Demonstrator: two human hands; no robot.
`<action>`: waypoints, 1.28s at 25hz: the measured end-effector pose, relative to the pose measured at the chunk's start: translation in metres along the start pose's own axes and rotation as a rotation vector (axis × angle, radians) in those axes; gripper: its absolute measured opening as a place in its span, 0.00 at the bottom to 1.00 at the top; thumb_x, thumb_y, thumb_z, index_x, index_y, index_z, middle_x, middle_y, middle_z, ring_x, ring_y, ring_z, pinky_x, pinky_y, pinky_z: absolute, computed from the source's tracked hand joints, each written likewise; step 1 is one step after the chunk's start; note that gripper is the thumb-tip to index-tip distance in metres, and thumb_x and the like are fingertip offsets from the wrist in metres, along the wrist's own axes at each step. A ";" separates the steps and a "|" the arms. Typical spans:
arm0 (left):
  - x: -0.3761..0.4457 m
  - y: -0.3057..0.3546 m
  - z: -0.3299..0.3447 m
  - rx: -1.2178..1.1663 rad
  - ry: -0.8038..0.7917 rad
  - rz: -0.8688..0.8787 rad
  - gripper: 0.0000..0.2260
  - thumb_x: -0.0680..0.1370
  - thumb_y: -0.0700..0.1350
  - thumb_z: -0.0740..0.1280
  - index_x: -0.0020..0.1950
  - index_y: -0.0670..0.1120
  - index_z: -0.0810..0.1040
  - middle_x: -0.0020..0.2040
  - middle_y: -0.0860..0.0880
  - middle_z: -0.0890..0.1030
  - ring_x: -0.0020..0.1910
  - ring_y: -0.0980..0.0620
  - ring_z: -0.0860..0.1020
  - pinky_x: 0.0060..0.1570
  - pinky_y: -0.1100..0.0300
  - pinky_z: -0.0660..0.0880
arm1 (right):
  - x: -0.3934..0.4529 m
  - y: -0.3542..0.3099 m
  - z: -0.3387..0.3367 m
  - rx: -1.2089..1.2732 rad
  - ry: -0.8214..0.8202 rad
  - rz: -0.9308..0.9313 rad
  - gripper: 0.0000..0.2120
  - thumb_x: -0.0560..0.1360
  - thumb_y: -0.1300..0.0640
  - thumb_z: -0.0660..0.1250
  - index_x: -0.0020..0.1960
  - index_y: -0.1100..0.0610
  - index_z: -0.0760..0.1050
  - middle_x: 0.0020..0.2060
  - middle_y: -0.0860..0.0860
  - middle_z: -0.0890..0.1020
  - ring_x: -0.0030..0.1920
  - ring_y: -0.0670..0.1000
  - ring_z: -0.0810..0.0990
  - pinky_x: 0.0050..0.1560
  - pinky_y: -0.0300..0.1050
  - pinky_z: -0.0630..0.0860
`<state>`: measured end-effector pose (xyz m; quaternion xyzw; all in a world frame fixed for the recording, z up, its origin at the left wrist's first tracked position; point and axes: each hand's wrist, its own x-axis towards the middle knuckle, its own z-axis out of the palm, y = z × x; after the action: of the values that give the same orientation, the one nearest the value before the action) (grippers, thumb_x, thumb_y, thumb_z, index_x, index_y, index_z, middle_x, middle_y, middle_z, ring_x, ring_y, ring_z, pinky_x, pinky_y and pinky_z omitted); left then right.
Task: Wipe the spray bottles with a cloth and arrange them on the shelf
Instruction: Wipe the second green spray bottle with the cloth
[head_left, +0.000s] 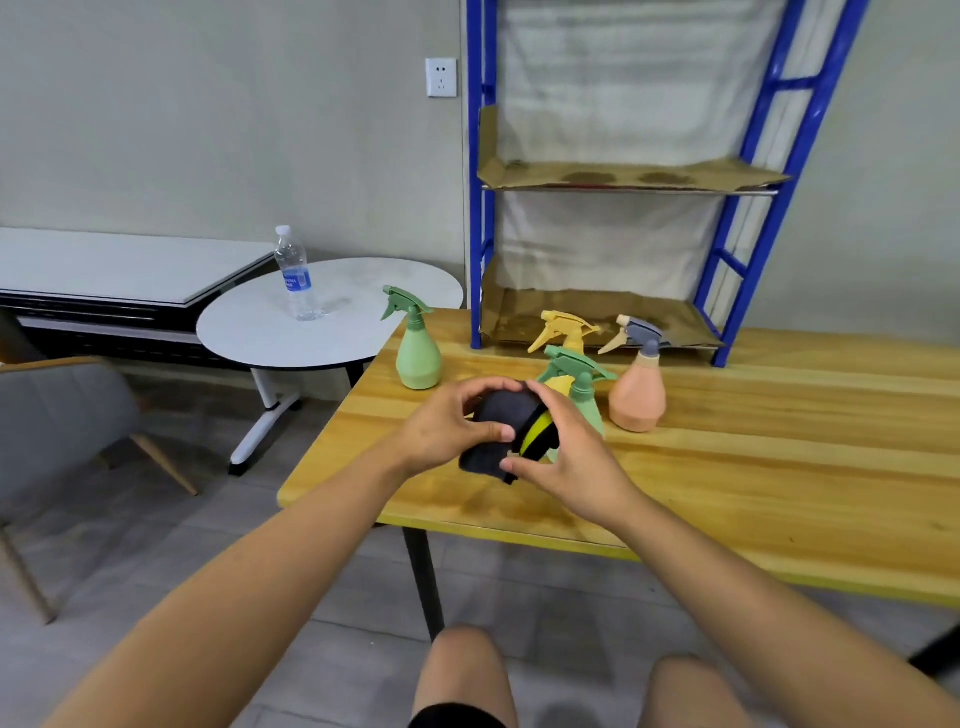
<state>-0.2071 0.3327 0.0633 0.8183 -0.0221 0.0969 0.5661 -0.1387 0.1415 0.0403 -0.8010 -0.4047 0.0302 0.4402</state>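
Sparse room: shelf rack, tables.

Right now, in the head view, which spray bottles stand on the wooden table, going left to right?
Green spray bottle standing alone → green-topped bottle behind the hands → pink bottle with grey trigger. A yellow-triggered bottle overlaps the middle one, so I leave it out.

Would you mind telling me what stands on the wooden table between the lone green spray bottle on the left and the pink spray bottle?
In the head view, between the green bottle and the pink bottle are both hands holding a dark cloth, with a yellow and another green sprayer behind.
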 end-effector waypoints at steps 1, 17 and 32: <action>0.002 0.001 0.007 0.023 0.014 0.024 0.21 0.74 0.39 0.76 0.63 0.53 0.79 0.59 0.53 0.82 0.58 0.55 0.80 0.55 0.60 0.80 | -0.002 0.001 -0.002 -0.011 0.070 0.001 0.43 0.68 0.49 0.79 0.76 0.48 0.62 0.68 0.42 0.70 0.68 0.41 0.69 0.68 0.38 0.67; 0.026 0.001 0.077 0.619 -0.001 0.247 0.19 0.76 0.49 0.73 0.66 0.48 0.76 0.62 0.51 0.78 0.64 0.55 0.72 0.66 0.54 0.71 | -0.038 0.051 -0.049 0.089 0.248 0.065 0.30 0.68 0.54 0.80 0.65 0.44 0.71 0.57 0.40 0.78 0.57 0.39 0.76 0.54 0.25 0.70; 0.115 0.047 0.033 0.964 -0.107 0.364 0.12 0.81 0.41 0.67 0.63 0.44 0.83 0.57 0.47 0.83 0.57 0.50 0.79 0.58 0.64 0.70 | -0.013 0.091 -0.043 -0.738 0.301 -0.507 0.29 0.67 0.67 0.75 0.68 0.61 0.75 0.64 0.56 0.79 0.64 0.59 0.77 0.67 0.57 0.73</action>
<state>-0.0969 0.2937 0.1163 0.9729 -0.1459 0.1513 0.0966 -0.0731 0.0776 -0.0039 -0.7752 -0.5030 -0.3405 0.1732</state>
